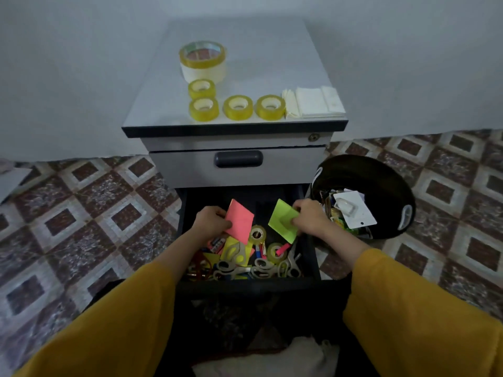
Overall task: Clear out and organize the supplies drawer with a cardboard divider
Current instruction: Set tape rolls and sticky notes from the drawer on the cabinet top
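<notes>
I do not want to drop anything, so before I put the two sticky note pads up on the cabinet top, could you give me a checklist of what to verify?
1. Left hand grips the pink pad: ok.
2. Right hand grips the green pad: ok.
3. Free space on the cabinet top, behind the small tape rolls: ok.
4. Drawer emptied: not ok, scissors and other supplies lie inside.
5. Cardboard divider at hand: cannot tell, none is in view.
</notes>
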